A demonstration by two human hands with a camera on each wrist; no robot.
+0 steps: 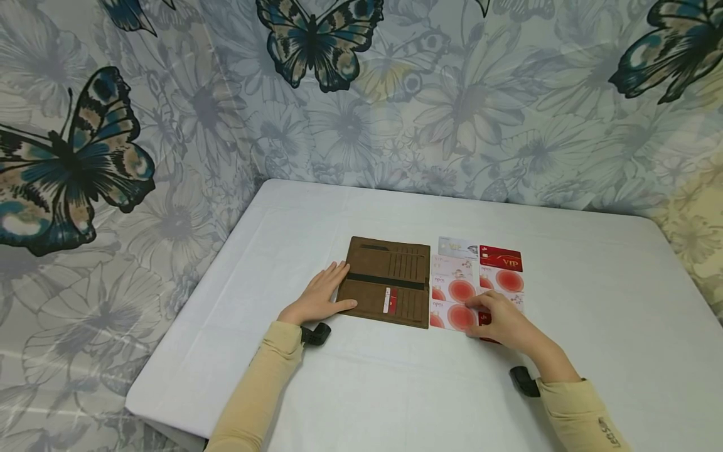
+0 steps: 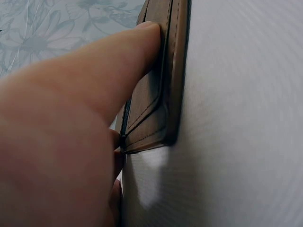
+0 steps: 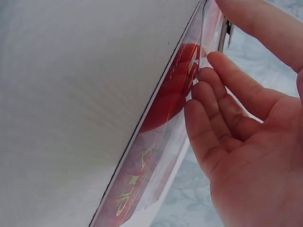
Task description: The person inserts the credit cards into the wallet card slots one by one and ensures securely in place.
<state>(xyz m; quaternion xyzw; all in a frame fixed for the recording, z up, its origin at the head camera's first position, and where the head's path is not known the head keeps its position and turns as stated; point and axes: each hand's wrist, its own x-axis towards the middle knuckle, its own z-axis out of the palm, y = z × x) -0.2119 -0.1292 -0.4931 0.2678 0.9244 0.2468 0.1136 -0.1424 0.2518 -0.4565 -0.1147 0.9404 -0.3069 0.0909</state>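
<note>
Flat on the white worktop (image 1: 593,282) lies an opened brown wallet (image 1: 390,279), its card slots facing up, with one red-and-white card (image 1: 390,300) tucked into a slot in the lower half. The left hand (image 1: 322,294) rests on the wallet's left edge, fingers straight and close together, pressing it down; the left wrist view shows a finger (image 2: 118,66) lying along the leather edge (image 2: 158,90). Just beside the wallet on its right, a spread of cards (image 1: 460,290) lies in two columns, most of them white with red circles, with a grey card (image 1: 457,246) and a red VIP card (image 1: 500,258) at the far end. The right hand (image 1: 503,323) sits over the near end of this spread, fingers lightly curved, their tips touching the nearest cards. In the right wrist view the fingertips (image 3: 208,80) meet the edge of a red card (image 3: 165,99), the palm open, nothing pinched. Behind the worktop hangs a floral backdrop with butterflies (image 1: 316,37).
</note>
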